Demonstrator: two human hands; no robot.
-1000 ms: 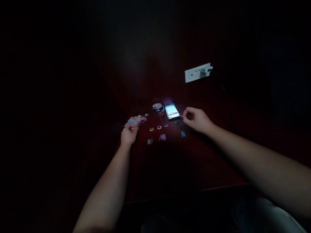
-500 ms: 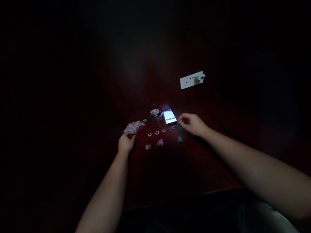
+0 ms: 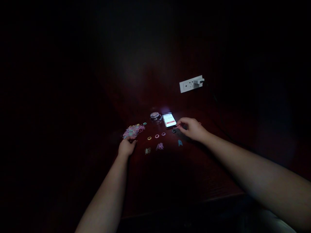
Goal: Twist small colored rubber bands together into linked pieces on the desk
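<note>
My left hand (image 3: 126, 147) rests at the near edge of a mixed pile of small pastel elastic hair bands (image 3: 136, 130), its thumb and fingers apart. My right hand (image 3: 193, 128) is closed in a pinch just right of the lit phone (image 3: 170, 120); a small pink elastic band (image 3: 176, 127) shows at its fingertips. Between the hands lie single rings: a yellow ring (image 3: 149, 138), a pink ring (image 3: 157, 136), a purple ring (image 3: 163, 134) and a dark ring (image 3: 174, 131). Nearer are yellowish bands (image 3: 147, 150), purple bands (image 3: 159, 146) and blue bands (image 3: 180, 142).
A clear round jar with a lid (image 3: 155, 116) stands left of the phone. Behind, a white power socket (image 3: 191, 84) holds a plug with a dark cable. The dark red table (image 3: 170, 181) ends at its front edge; surroundings are very dark.
The view has shifted, so most things sit lower and slightly left. My right hand stays pinched beside the phone, and pink now shows at its fingertips. My left hand's thumb and fingers have parted.
</note>
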